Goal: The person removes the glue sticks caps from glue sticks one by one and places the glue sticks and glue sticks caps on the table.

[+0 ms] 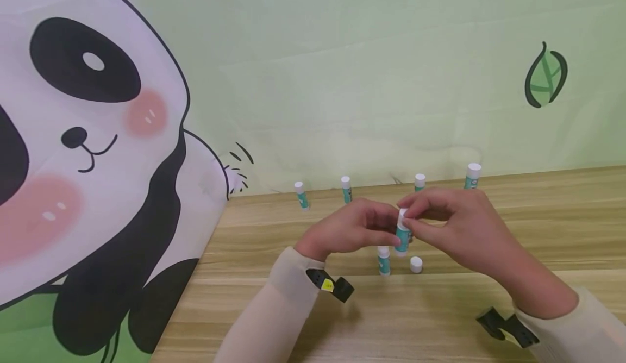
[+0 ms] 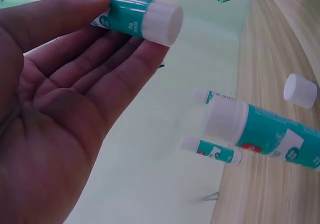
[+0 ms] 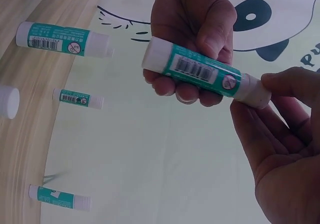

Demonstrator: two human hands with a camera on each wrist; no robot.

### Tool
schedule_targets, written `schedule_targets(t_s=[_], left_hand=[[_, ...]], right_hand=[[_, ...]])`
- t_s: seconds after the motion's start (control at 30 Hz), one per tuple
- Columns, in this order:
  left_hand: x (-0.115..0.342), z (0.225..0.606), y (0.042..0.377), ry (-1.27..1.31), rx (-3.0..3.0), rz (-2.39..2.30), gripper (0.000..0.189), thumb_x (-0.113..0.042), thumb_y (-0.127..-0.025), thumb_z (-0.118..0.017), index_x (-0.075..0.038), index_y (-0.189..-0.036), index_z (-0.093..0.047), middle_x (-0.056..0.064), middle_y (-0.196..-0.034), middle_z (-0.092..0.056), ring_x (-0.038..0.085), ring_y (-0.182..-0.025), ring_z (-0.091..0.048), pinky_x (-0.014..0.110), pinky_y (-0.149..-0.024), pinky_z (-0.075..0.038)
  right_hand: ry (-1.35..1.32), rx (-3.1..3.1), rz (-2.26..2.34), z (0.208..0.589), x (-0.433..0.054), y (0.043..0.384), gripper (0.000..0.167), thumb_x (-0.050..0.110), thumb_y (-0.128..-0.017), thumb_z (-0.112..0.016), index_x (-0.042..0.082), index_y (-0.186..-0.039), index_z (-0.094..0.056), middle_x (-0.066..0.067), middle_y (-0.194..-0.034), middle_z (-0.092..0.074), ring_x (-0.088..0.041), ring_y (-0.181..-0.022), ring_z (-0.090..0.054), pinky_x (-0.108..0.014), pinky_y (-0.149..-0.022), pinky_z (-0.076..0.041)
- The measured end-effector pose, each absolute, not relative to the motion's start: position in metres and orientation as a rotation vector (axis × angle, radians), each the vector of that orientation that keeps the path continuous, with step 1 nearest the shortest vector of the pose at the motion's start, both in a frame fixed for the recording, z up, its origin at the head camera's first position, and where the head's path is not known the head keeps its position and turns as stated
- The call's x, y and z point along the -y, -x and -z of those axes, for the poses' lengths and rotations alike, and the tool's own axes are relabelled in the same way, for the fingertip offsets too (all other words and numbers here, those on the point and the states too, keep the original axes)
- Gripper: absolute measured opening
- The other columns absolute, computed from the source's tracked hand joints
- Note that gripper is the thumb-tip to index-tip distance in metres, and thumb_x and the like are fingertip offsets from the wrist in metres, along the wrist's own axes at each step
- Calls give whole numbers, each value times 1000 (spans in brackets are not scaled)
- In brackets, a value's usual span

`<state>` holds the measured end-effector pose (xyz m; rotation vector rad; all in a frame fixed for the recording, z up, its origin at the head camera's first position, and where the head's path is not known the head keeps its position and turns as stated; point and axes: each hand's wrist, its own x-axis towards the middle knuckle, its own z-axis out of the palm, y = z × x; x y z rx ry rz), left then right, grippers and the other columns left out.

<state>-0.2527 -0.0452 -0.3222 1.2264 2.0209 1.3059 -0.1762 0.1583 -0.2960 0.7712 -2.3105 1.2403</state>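
Above the table, a teal-and-white glue stick (image 1: 402, 238) is held between both hands. My left hand (image 1: 359, 227) grips its teal barrel, thumb on one side and fingers on the other. With thumb and fingertips, my right hand (image 1: 452, 224) pinches the white cap (image 3: 257, 91) at its top end. Just below the hands a second glue stick (image 1: 383, 263) stands upright, a narrower white tip (image 3: 110, 47) showing on it in the right wrist view. Beside that one, a loose white cap (image 1: 415, 264) sits on the wood.
Along the back of the wooden table (image 1: 254, 298) stand more glue sticks: one at far left (image 1: 301, 195), another (image 1: 346, 189) to its right, then one (image 1: 419, 182) partly behind my right hand and one (image 1: 472, 175) at far right. A green panda-print backdrop (image 1: 342, 80) rises behind.
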Motion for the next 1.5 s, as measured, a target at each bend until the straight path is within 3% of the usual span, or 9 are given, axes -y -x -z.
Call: schedule_targets(t_s=[0.67, 1.07, 1.33, 1.5], left_hand=[[53, 322, 258, -1167, -2009, -1309, 30, -3, -92, -63, 0, -122, -60, 16, -117, -66, 7, -101, -64, 26, -94, -52], [63, 328, 267, -1149, -2031, -1373, 23, -1, -91, -64, -3, -114, -62, 15, -111, -66, 13, -102, -65, 29, -95, -52], [68, 332, 273, -1093, -2125, -1323, 22, -5, -91, -65, -6, -113, -62, 11, -109, -66, 13, -100, -64, 27, -91, -53], [71, 334, 277, -1050, -2155, -1313, 21, -5, -91, -64, -5, -112, -62, 13, -110, -67, 16, -102, -64, 28, -91, -53]], right_hand=[[-739, 2292, -1180, 296, -159, 177, 14, 2, -80, -76, 15, -80, -71, 0, -96, -75, 3, -96, -65, -8, -81, -50], [-677, 2319, -1137, 300, -161, 182, 12, 4, -80, -77, 15, -79, -71, 1, -96, -74, 2, -92, -66, -7, -79, -50], [-667, 2367, -1166, 312, -163, 194, 10, 2, -81, -74, 11, -80, -70, -4, -94, -74, -14, -81, -72, -21, -77, -57], [-647, 2443, -1194, 318, -164, 200, 7, 4, -83, -74, 9, -81, -69, -7, -96, -73, -20, -85, -72, -32, -78, -59]])
